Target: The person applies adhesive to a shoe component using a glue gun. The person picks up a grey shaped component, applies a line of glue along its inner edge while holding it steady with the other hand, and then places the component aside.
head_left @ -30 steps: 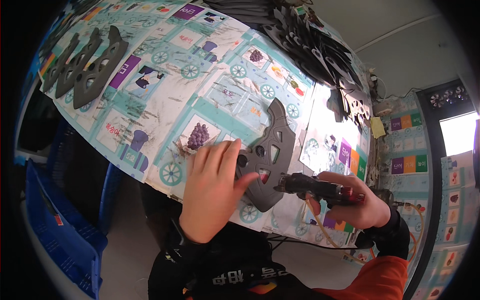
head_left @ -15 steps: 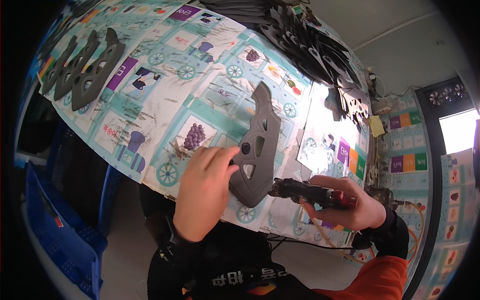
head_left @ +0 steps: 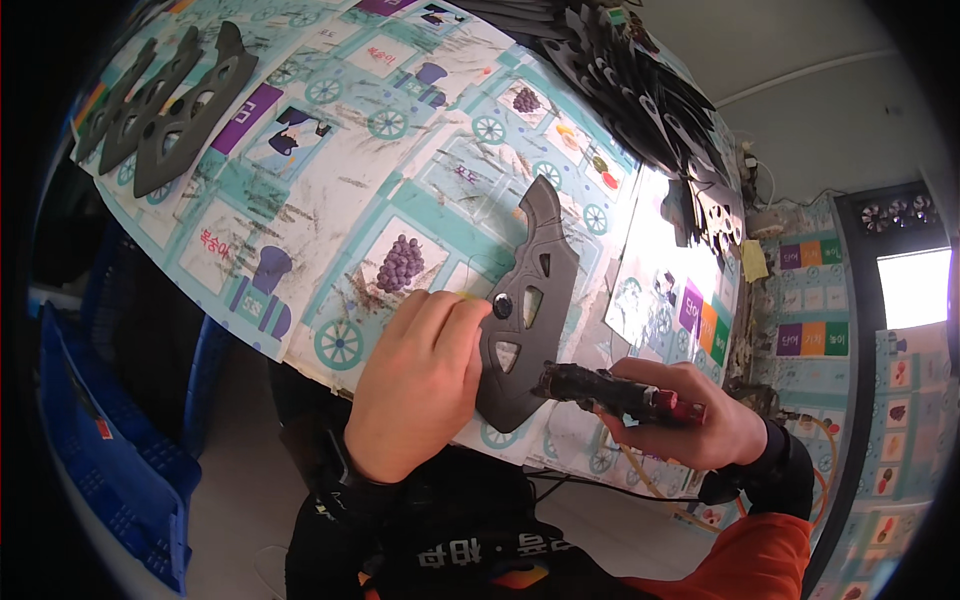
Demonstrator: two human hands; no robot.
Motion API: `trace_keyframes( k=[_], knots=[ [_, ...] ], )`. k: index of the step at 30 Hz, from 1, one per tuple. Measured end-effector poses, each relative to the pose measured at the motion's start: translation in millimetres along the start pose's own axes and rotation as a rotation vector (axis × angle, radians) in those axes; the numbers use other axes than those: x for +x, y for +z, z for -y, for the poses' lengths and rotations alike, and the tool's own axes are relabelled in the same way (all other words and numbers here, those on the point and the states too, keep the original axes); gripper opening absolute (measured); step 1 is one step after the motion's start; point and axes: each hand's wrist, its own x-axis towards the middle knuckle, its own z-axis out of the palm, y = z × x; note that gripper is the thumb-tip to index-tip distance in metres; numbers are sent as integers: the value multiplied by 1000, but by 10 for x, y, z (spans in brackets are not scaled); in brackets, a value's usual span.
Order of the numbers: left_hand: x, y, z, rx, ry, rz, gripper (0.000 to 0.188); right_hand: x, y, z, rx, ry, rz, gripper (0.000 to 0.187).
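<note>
A dark grey, blade-shaped plate (head_left: pixel 550 274) with several cut-outs and a round black spot lies on the paper-covered table in front of me. My left hand (head_left: pixel 420 380) grips its left edge with bent fingertips; the thumb is mostly hidden behind them. From the lower right, my right hand (head_left: pixel 705 420) is wrapped round a black and red hand-held power tool (head_left: pixel 620 392). The tool's tip is at the plate's lower right edge; whether it touches I cannot tell.
Three similar grey plates (head_left: pixel 190 120) lie at the table's far left. A large heap of dark plates (head_left: pixel 640 100) covers the back right. Blue plastic crates (head_left: pixel 120 450) stand below on the left. A thin yellowish hose (head_left: pixel 640 470) runs below my right hand.
The view has shifted a little. The plate and my left hand have moved slightly right, and the plate sits a bit lower in view. Both hands keep their holds.
</note>
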Motion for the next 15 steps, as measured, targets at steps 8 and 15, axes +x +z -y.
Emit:
trace_keyframes(
  k=[8,15],
  knots=[
    [-11,11,19,41,34,-22,29,36,41,-111,1,-124,-27,44],
    [-5,0,21,48,36,-8,29,80,51,-240,-114,-16,13,46]
  ],
)
